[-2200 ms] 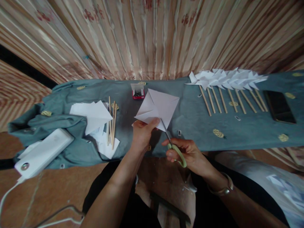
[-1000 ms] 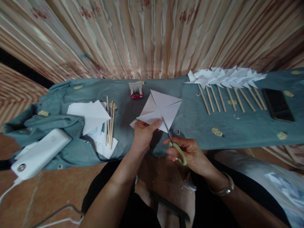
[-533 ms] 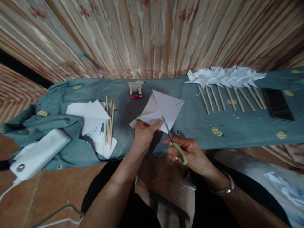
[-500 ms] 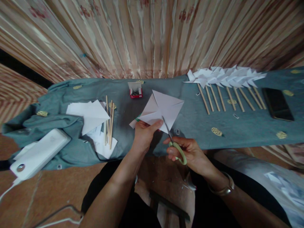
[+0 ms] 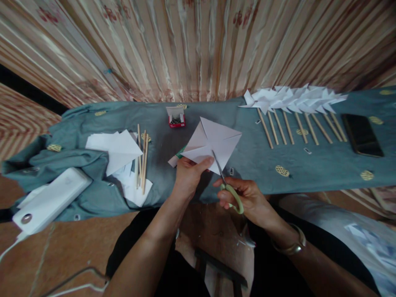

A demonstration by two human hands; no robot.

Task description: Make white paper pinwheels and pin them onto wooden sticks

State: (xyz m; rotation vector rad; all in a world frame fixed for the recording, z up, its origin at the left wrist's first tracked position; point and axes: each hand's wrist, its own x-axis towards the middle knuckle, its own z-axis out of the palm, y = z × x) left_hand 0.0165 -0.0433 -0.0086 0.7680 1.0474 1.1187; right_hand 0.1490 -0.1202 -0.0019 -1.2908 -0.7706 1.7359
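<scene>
A square sheet of white paper [image 5: 216, 140], with slits running in from its corners, is pinched in my left hand [image 5: 190, 171], thumb on top and fingers hidden underneath. My right hand [image 5: 244, 196] is closed round the light green handles of a pair of scissors [image 5: 231, 194]. Their blades lie at the paper's near corner, tips pointing toward its centre. A small green-edged strip [image 5: 177, 158] shows beside my left hand, under the paper's left corner.
Left lie white paper sheets [image 5: 119, 150], wooden sticks [image 5: 143, 163] and a white device [image 5: 52, 200] with a cable. Behind stands an open red box [image 5: 177, 120] of small metal pieces. Several paper pinwheels [image 5: 291, 101] on sticks and a black phone [image 5: 361, 135] lie right, on the teal cloth [image 5: 253, 165].
The paper has shifted very slightly to the right and flattened a little. Both hands keep their holds, and the scissors stay at the near corner.
</scene>
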